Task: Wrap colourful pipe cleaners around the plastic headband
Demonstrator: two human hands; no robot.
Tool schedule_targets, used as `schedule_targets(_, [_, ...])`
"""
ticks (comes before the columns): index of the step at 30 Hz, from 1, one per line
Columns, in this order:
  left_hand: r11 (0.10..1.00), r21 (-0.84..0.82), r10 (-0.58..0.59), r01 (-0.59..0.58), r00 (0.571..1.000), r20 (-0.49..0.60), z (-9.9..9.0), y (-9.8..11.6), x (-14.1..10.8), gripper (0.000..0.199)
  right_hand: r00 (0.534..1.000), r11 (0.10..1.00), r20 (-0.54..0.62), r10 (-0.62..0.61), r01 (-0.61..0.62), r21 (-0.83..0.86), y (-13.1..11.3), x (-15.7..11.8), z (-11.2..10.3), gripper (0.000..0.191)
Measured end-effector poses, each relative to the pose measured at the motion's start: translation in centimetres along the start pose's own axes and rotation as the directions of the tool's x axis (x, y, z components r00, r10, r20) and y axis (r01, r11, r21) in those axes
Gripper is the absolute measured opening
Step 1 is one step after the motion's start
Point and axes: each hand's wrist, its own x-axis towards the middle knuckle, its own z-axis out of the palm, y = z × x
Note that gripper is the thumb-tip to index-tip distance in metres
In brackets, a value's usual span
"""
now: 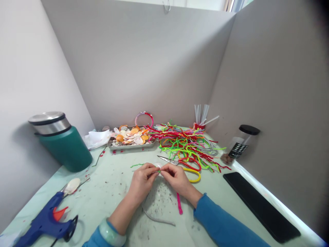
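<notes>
My left hand (143, 180) and my right hand (177, 180) meet fingertip to fingertip above the middle of the table. Both pinch a thin green pipe cleaner (137, 165), whose free end sticks out left of my left hand. Something whitish shows just behind the fingertips, too hidden to name. A grey pipe cleaner (160, 220) trails below my left hand. From under my right hand comes a bright pink strip (179, 204). Scissors (190, 164) with red and yellow handles lie right behind my right hand.
A metal tray (133, 147) of shells stands at the back, beside a heap of coloured pipe cleaners (185, 144). To the left are a green bottle (65, 147) and a blue glue gun (48, 216). A jar (240, 145) and black slab (260, 206) sit right. Grey panels enclose the table.
</notes>
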Motion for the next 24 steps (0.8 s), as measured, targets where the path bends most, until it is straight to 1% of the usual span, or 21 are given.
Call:
schedule_targets(5, [1.0,0.018,-0.013,0.013,1.0,-0.002,0.07,-0.04,-0.04,0.017,1.0,1.0,-0.004,0.007,-0.007,0.001,-0.06,0.04,-0.05,0.013])
schedule_targets(9, [0.999,-0.014,-0.034,0.034,0.999,0.006,0.03,0.15,-0.08,0.017,1.0,1.0,0.004,0.003,-0.003,-0.005,0.01,0.1,-0.01,0.013])
schedule_targets(12, [0.993,-0.04,-0.106,0.108,0.993,0.046,-0.11,0.52,-0.05,0.019,1.0,1.0,0.006,-0.005,0.005,-0.014,0.14,0.03,0.01,0.013])
schedule_targets(14, [0.977,-0.058,-0.199,0.203,0.977,0.074,-0.13,0.67,0.03,0.02,1.0,1.0,0.007,-0.005,0.005,-0.019,0.2,-0.02,0.0,0.012])
schedule_targets(17, [0.931,-0.146,-0.316,0.334,0.939,0.132,0.07,0.53,0.16,0.024,1.0,1.0,0.008,0.0,0.0,-0.027,0.18,-0.05,-0.03,0.012])
schedule_targets(21, [0.854,-0.274,-0.4,0.442,0.895,0.199,0.42,0.22,0.2,0.027,1.0,0.999,0.014,0.002,-0.002,-0.035,0.08,-0.05,-0.07,0.012])
schedule_targets(24, [0.821,-0.302,-0.428,0.485,0.872,0.237,0.34,0.47,0.24,0.03,1.0,0.999,0.015,-0.003,0.004,-0.038,0.01,-0.07,-0.09,0.011])
